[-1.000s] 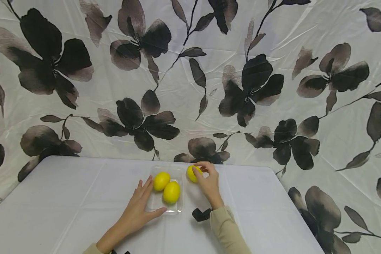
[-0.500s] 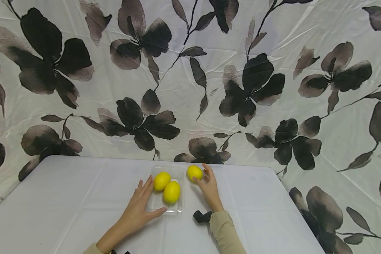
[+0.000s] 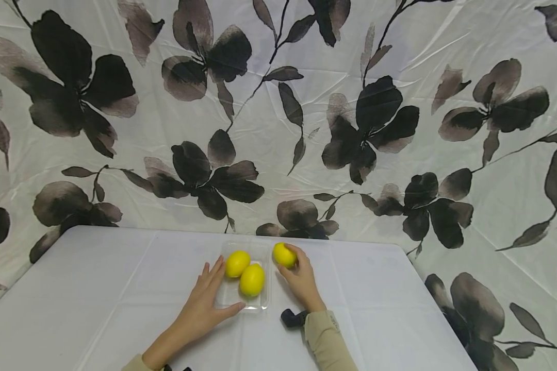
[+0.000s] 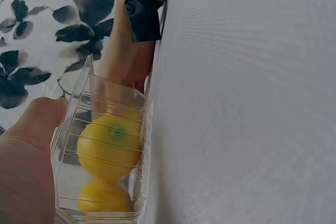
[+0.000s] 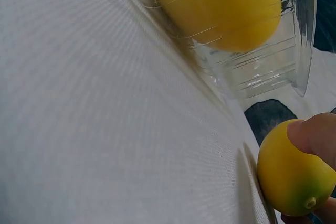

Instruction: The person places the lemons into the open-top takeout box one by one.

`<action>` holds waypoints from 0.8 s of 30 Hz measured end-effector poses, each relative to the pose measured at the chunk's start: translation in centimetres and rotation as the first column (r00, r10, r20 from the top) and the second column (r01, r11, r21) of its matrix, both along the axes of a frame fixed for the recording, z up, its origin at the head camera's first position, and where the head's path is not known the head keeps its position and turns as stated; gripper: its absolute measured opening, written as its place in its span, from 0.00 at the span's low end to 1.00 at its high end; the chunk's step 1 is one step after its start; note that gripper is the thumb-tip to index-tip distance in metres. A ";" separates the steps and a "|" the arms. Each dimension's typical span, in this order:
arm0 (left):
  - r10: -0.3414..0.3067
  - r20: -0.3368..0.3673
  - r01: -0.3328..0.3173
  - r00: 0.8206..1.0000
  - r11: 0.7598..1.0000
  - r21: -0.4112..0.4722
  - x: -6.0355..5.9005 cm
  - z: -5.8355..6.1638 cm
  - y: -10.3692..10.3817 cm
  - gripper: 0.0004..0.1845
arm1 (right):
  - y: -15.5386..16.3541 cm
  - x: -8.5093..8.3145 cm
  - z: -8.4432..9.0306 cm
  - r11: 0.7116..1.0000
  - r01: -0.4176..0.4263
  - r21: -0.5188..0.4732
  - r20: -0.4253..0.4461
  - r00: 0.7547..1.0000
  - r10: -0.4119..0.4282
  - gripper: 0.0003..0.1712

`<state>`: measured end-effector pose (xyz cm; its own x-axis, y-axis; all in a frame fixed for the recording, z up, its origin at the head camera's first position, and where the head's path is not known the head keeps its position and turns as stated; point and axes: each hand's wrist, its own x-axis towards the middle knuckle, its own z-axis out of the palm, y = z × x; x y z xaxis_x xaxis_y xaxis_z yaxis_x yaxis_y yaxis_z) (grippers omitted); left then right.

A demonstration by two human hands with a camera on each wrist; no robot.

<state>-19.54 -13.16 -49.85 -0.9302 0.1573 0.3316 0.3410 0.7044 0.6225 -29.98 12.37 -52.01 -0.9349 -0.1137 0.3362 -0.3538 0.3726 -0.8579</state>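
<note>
Two yellow lemons lie in a clear plastic box near the far side of the table. My left hand rests along the box, fingers spread straight at its left side and thumb by its front edge. In the left wrist view, the thumb is beside the see-through wall. Right of the box, a third lemon is between the thumb and fingers of my right hand. Close up in the right wrist view, the thumb presses this lemon, its greenish stem end facing the camera, with fingertips below.
A white cloth covers the table, whose far edge runs just behind the box. Beyond hangs a floral curtain. A black wrist device sits at the right sleeve.
My right fingers, spread away from the lemon half a second ago, now curl round its right side. Box, lemons and left hand stay about where they were.
</note>
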 end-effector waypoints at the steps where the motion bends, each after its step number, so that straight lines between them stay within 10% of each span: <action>1: 0.000 0.001 0.000 1.000 1.000 0.000 0.0 0.0 0.0 0.57 | 0.0 0.0 0.0 1.000 0.002 -0.005 0.007 1.000 -0.002 0.33; 11: -0.001 -0.007 0.001 1.000 1.000 0.001 0.1 0.0 0.1 0.57 | -0.7 2.1 2.8 0.999 -0.007 -0.031 -0.013 1.000 0.007 0.29; 24: 0.000 -0.011 0.000 1.000 1.000 0.008 0.1 0.0 0.1 0.56 | 0.1 0.3 -0.1 0.994 0.095 -0.058 -0.086 0.991 -0.100 0.28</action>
